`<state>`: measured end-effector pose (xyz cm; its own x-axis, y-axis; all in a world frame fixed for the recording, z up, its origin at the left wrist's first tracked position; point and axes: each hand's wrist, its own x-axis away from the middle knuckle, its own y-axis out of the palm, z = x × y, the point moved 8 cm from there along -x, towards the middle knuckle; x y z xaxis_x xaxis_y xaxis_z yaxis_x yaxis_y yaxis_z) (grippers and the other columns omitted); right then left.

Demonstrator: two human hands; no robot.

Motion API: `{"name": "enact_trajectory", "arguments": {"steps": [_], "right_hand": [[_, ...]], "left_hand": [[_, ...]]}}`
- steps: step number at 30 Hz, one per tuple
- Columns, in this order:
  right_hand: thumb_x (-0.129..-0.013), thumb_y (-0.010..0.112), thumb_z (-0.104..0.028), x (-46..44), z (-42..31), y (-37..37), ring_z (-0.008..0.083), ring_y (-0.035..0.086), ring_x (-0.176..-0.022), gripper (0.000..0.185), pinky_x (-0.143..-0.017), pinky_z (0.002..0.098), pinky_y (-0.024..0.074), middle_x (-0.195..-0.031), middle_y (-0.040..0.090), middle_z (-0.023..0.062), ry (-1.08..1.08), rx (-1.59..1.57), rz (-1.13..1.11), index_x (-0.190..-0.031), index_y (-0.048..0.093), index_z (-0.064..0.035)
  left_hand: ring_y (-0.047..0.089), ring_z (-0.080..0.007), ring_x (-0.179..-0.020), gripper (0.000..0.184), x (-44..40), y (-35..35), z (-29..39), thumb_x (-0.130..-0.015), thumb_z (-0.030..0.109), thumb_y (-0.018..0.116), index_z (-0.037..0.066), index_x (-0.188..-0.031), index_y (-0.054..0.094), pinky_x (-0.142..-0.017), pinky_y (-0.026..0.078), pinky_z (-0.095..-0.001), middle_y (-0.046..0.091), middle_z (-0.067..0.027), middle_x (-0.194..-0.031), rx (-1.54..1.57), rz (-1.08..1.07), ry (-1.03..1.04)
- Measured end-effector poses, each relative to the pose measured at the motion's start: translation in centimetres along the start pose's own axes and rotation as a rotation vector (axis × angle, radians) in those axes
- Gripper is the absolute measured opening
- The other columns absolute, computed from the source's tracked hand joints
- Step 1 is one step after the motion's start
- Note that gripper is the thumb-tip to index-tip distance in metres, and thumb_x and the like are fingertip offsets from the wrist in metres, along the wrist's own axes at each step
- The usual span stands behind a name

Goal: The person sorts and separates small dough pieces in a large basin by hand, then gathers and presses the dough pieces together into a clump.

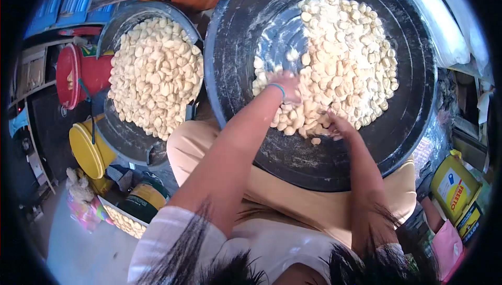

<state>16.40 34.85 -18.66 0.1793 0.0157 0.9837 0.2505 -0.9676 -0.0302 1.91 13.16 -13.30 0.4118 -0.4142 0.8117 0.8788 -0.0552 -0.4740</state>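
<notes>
A wide black round basin (pixel 230 39) rests across my lap. In it lies a large heap of small, round, pale dough pieces (pixel 345 65) dusted with white flour. My left hand (pixel 286 86), with a blue band at the wrist, is at the heap's left edge, smeared by motion, so its fingers are unclear. At the near edge of the heap is my right hand (pixel 339 126), its fingers apart and partly hidden among the pieces it touches. One loose piece (pixel 316 141) lies just in front of it.
On the left, a second dark tub (pixel 119 116) holds another heap of similar pieces. Beside it stand a red bucket (pixel 94 73) and a yellow bucket (pixel 86 151). A yellow-green container (pixel 454 188) sits at the right. Clear plastic wrapping (pixel 434 13) borders the basin at upper right.
</notes>
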Motion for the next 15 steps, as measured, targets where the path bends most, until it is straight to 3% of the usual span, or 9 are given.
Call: {"name": "enact_trajectory", "arguments": {"steps": [2, 3, 4, 5, 8, 11, 12, 14, 15], "right_hand": [[-0.081, 0.053, -0.061, -0.2, 3.3, 1.6, 0.0290, 0.054, -0.103, 0.071, -0.080, 0.0445, 0.0486, -0.115, 0.054, 0.0185, 0.288, -0.354, 0.097, -0.129, 0.045, -0.0100], [-0.078, 0.048, -0.070, -2.2, 1.0, 5.6, 0.0349, 0.051, -0.109, 0.080, -0.084, 0.0528, 0.0453, -0.125, 0.048, 0.0189, 0.077, -0.743, -0.142, -0.132, 0.042, -0.0109], [-0.080, 0.042, -0.072, -3.6, 0.1, 8.0, 0.0363, 0.049, -0.112, 0.082, -0.085, 0.0581, 0.0441, -0.131, 0.044, 0.0169, 0.002, -0.577, -0.255, -0.136, 0.036, -0.0116], [-0.082, 0.038, -0.071, -0.5, -2.5, 9.2, 0.0356, 0.048, -0.114, 0.081, -0.083, 0.0602, 0.0443, -0.132, 0.044, 0.0154, 0.012, -0.515, -0.037, -0.137, 0.034, -0.0126], [-0.084, 0.037, -0.070, 2.2, -6.7, 12.6, 0.0390, 0.044, -0.118, 0.082, -0.091, 0.0559, 0.0407, -0.136, 0.039, 0.0205, -0.233, -0.292, -0.167, -0.139, 0.032, -0.0093], [-0.083, 0.038, -0.070, 3.7, -3.1, 8.6, 0.0374, 0.049, -0.112, 0.085, -0.091, 0.0528, 0.0411, -0.129, 0.045, 0.0235, -0.023, -0.327, -0.273, -0.135, 0.034, -0.0028], [-0.084, 0.038, -0.069, 2.6, -0.8, 6.2, 0.0327, 0.056, -0.102, 0.083, -0.085, 0.0488, 0.0465, -0.120, 0.051, 0.0240, 0.060, -0.279, -0.107, -0.130, 0.040, 0.0001], [-0.086, 0.042, -0.064, 0.3, 2.5, 5.1, 0.0289, 0.059, -0.095, 0.075, -0.080, 0.0448, 0.0496, -0.116, 0.054, 0.0201, 0.142, -0.507, -0.024, -0.128, 0.043, -0.0023], [-0.086, 0.047, -0.061, -1.2, 0.4, 8.0, 0.0283, 0.058, -0.098, 0.071, -0.081, 0.0433, 0.0495, -0.117, 0.054, 0.0184, 0.003, -0.807, -0.124, -0.127, 0.043, -0.0028]], "left_hand": [[0.019, -0.0365, -0.136, 0.075, -0.2, 1.5, -0.2, -0.076, 0.057, 0.060, 0.013, -0.135, 0.043, -0.108, 0.023, -0.0496, 0.017, -0.0162, -0.148, 0.107, -0.330, 0.093], [0.021, -0.0369, -0.136, 0.074, -0.5, 1.7, -0.9, -0.077, 0.058, 0.059, 0.012, -0.134, 0.045, -0.107, 0.025, -0.0484, 0.020, -0.0165, -0.147, 0.159, -0.493, 0.138], [0.024, -0.0375, -0.134, 0.072, -2.7, 0.0, -2.5, -0.078, 0.059, 0.056, 0.011, -0.132, 0.048, -0.106, 0.027, -0.0469, 0.027, -0.0170, -0.144, 0.289, -0.417, 0.170], [0.027, -0.0382, -0.132, 0.070, -4.7, -0.9, -4.1, -0.080, 0.060, 0.054, 0.011, -0.130, 0.050, -0.105, 0.029, -0.0455, 0.033, -0.0175, -0.141, 0.419, -0.344, 0.207], [0.029, -0.0386, -0.131, 0.078, -4.9, -3.7, -10.2, -0.078, 0.066, 0.050, 0.011, -0.133, 0.046, -0.104, 0.029, -0.0489, 0.037, -0.0172, -0.140, 0.415, 0.161, -0.148], [0.026, -0.0379, -0.133, 0.092, -1.9, -0.8, -5.8, -0.070, 0.076, 0.047, 0.015, -0.138, 0.039, -0.105, 0.023, -0.0562, 0.031, -0.0150, -0.144, 0.170, 0.026, -0.214], [0.029, -0.0360, -0.133, 0.088, 0.1, -0.7, -3.9, -0.070, 0.074, 0.049, 0.015, -0.135, 0.043, -0.106, 0.025, -0.0539, 0.035, -0.0149, -0.142, 0.132, -0.030, -0.172], [0.034, -0.0342, -0.130, 0.089, -1.4, 2.5, -2.5, -0.068, 0.075, 0.051, 0.016, -0.134, 0.045, -0.105, 0.029, -0.0498, 0.038, -0.0151, -0.140, 0.010, -0.236, 0.083], [0.035, -0.0343, -0.129, 0.090, -2.4, 2.3, -3.2, -0.067, 0.075, 0.052, 0.014, -0.133, 0.045, -0.105, 0.030, -0.0478, 0.038, -0.0160, -0.140, 0.109, -0.202, 0.112]]}}
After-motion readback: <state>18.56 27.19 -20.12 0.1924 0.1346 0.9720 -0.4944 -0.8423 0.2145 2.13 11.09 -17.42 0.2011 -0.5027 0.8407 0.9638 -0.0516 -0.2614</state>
